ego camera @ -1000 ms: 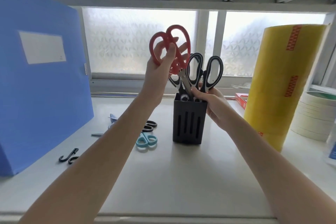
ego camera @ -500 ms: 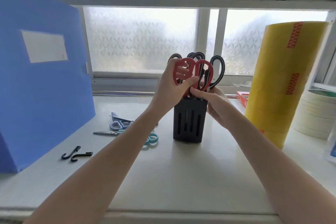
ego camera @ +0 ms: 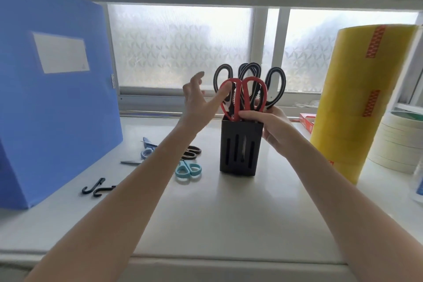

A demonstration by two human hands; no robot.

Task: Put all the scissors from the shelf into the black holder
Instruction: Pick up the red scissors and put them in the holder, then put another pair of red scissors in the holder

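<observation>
A black slotted holder (ego camera: 239,149) stands mid-shelf. Red-handled scissors (ego camera: 246,95) sit in it, handles up, in front of two black-handled pairs (ego camera: 274,86). My right hand (ego camera: 271,125) grips the holder's top right edge, thumb across the front rim. My left hand (ego camera: 198,103) is open just left of the red handles, one fingertip touching them. On the shelf to the left lie teal-handled scissors (ego camera: 188,170), dark brown-handled scissors (ego camera: 191,152) and blue-handled scissors (ego camera: 146,152), partly hidden by my left forearm.
A large blue folder (ego camera: 52,89) stands at the left. Two black hooks (ego camera: 97,188) lie near it. A tall yellow film roll (ego camera: 364,98), stacked tape rolls (ego camera: 399,142) and a red box (ego camera: 306,121) crowd the right side. A frosted window is behind.
My left hand lowered the red scissors into the holder, then let go and opened, drawing back to the left. My right hand stayed on the holder.
</observation>
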